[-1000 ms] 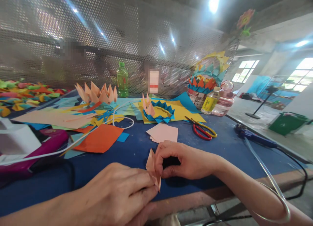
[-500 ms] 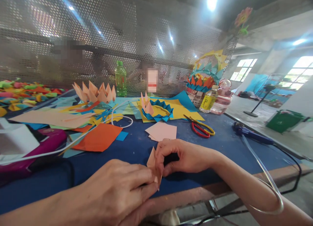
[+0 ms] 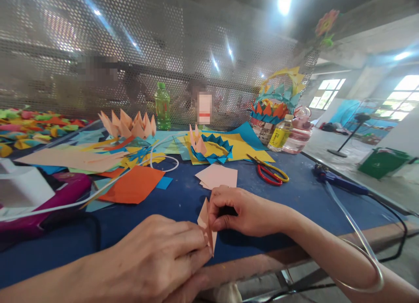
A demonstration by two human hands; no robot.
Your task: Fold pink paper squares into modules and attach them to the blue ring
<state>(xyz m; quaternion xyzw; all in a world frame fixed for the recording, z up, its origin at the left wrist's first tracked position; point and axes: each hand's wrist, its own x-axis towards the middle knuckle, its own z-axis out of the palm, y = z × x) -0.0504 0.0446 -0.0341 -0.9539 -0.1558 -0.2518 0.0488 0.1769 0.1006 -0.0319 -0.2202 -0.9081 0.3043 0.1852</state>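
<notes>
A small piece of peach paper [image 3: 203, 212], folded to a point at the top, lies near the front edge of the table between my hands. My left hand [image 3: 163, 250] is closed on its lower left part, fingertips pressing it. My right hand [image 3: 244, 209] pinches its right side with thumb and bent forefinger. Just beyond my right hand sits a small stack of pale pink paper squares [image 3: 218, 176]. Behind that stack, a ring of blue folded paper points [image 3: 218, 155] carries several upright peach points [image 3: 197, 141] on its left side.
Red-and-yellow-handled scissors [image 3: 271, 174] and a blue glue gun [image 3: 343, 183] lie to the right. Orange paper [image 3: 132, 185], a white cable [image 3: 81, 201] and a peach folded crown [image 3: 127, 126] are left. Bottles [image 3: 280, 135] and a paper basket [image 3: 268, 113] stand at the back right.
My right hand's fingers have shifted slightly up along the right side of the peach paper, showing more of its fold. My left hand stays nearly in place.
</notes>
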